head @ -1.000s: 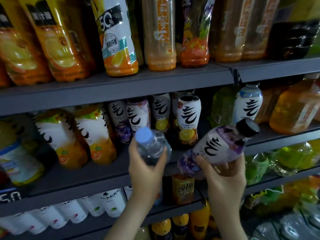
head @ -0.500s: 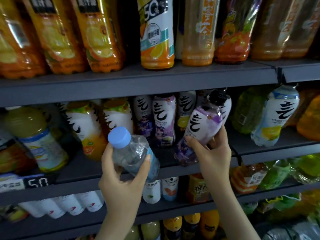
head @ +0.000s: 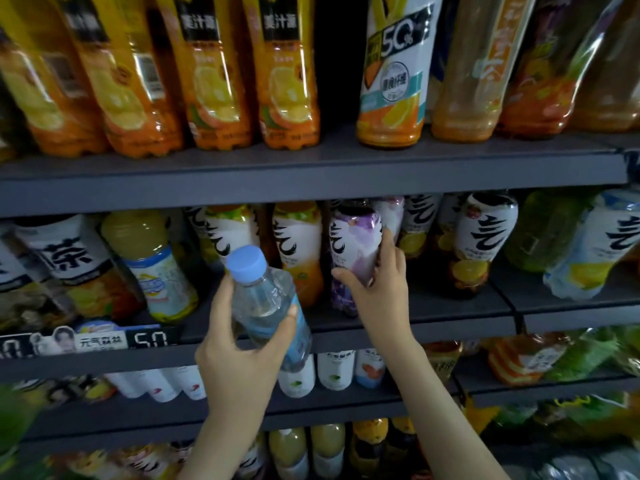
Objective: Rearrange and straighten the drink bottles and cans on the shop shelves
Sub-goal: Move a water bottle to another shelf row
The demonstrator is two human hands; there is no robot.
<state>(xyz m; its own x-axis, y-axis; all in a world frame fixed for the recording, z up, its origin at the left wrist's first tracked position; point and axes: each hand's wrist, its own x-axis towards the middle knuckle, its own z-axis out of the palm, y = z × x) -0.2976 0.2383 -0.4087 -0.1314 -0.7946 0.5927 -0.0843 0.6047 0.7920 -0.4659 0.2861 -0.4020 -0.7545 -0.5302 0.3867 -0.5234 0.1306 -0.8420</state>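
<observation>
R hand (head: 375, 289) round upright purple btl (head: 349, 237)

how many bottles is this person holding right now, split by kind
clear bottle with blue cap, in the left hand: 1
purple-and-white labelled bottle, in the right hand, at the middle shelf: 1
total: 2

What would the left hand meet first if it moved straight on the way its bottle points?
Likely the white-and-orange bottle on the middle shelf, just behind the water bottle that the left hand holds; depth is unclear.
</observation>
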